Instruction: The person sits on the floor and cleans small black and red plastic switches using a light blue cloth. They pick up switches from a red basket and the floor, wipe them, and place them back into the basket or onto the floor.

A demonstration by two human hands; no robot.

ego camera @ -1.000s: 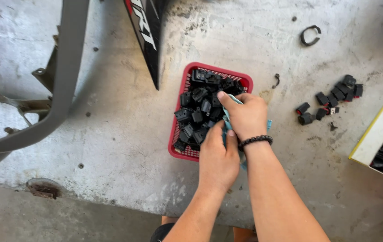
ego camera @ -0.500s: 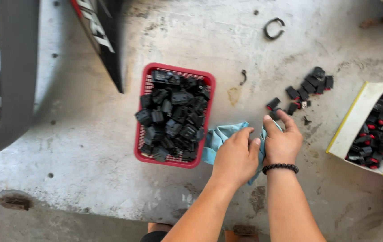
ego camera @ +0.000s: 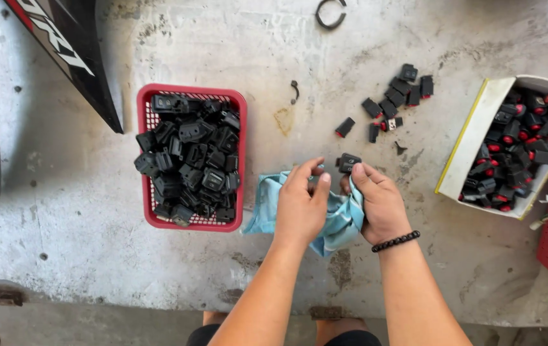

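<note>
Now both hands work close together over the grey concrete floor [ego camera: 158,282]. The left hand [ego camera: 302,205] has its fingers curled closed on a light blue cloth [ego camera: 338,221], which hangs in folds between the two hands and spreads a little toward the red basket [ego camera: 190,93]. The right hand [ego camera: 379,202] holds a small black switch part [ego camera: 349,162] at its fingertips, just above the cloth, and its lower fingers also press into the cloth.

The red basket, left of the hands, is full of similar black parts. Well to the right, a white box with a yellow edge [ego camera: 463,154] holds black parts with red buttons, and a loose group of black parts [ego camera: 395,102] lies on the floor between the hands and the box.

I think the main risk is the grip on the small part: only the fingertips hold it, so rubbing with the cloth may push it out, and it would fall on the hard floor. It could also land among the loose parts and be mixed up. A fold of cloth may catch on the part's edges too.
</note>
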